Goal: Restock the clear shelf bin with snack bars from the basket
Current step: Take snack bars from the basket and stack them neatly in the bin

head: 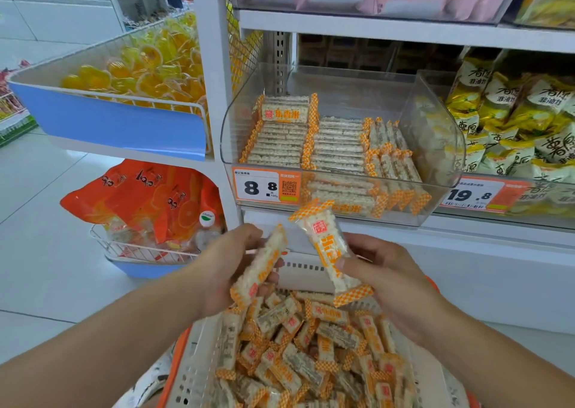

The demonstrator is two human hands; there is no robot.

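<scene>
A white basket [199, 364] with an orange rim sits below me, filled with several orange-and-white wrapped snack bars [311, 351]. My left hand [230, 261] grips one or two bars [261, 267] above the basket. My right hand [382, 270] holds another bar [329, 252], its top end tilted up toward the shelf. Straight ahead on the shelf stands the clear bin [441, 146], with neat rows of the same bars [311, 146] on its left and middle and bare room at its right.
A price tag reading 8.8 [264, 186] fronts the bin. Yellow snack bags [513, 121] fill the bin to the right. On the left, a blue wire shelf holds yellow jelly cups [149, 68], and orange bags [146, 202] sit lower.
</scene>
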